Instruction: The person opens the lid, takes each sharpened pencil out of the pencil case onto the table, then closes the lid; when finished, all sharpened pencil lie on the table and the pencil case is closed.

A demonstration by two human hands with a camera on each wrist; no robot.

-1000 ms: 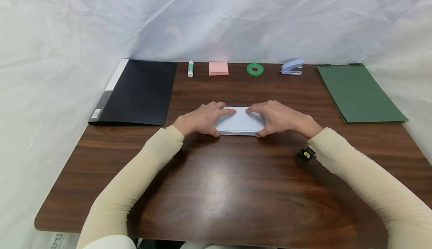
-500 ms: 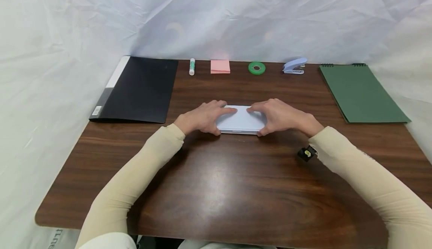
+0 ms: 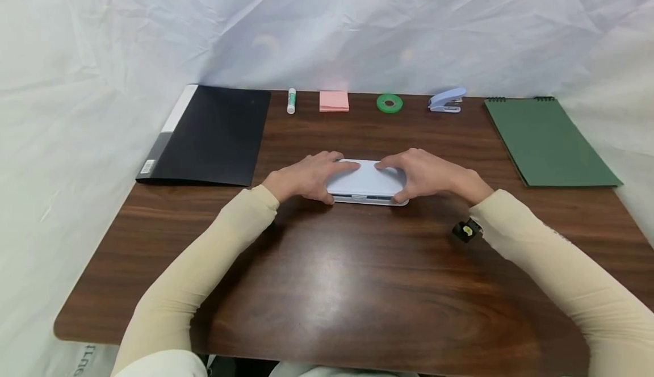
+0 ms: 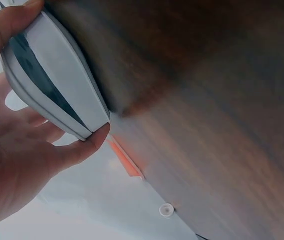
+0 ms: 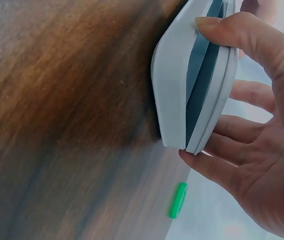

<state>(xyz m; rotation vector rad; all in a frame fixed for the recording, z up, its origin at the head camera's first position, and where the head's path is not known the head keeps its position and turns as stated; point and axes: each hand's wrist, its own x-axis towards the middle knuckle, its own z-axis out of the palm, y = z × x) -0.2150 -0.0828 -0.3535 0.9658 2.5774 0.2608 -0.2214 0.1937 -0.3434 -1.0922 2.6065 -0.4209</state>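
A white hinged case, like a pencil case (image 3: 365,179), lies on the wooden table between both hands. Its lid stands slightly raised along the near side, and a dark gap shows between lid and base. My left hand (image 3: 313,177) grips the left end, with the thumb (image 4: 12,25) at the front edge and a fingertip at the corner. My right hand (image 3: 426,174) holds the right end, its thumb (image 5: 221,31) at the gap and fingers on the lid side. The contents of the case are hidden.
Along the back lie a black folder (image 3: 214,135), a glue stick (image 3: 291,101), pink sticky notes (image 3: 334,101), green tape (image 3: 389,103), a light-blue stapler (image 3: 447,100) and a green spiral notebook (image 3: 552,141). White sheeting (image 3: 327,25) hangs behind the table (image 3: 327,297).
The case's lid has lifted a little at the near side, and a dark gap now shows there. Both hands have stayed almost in place.
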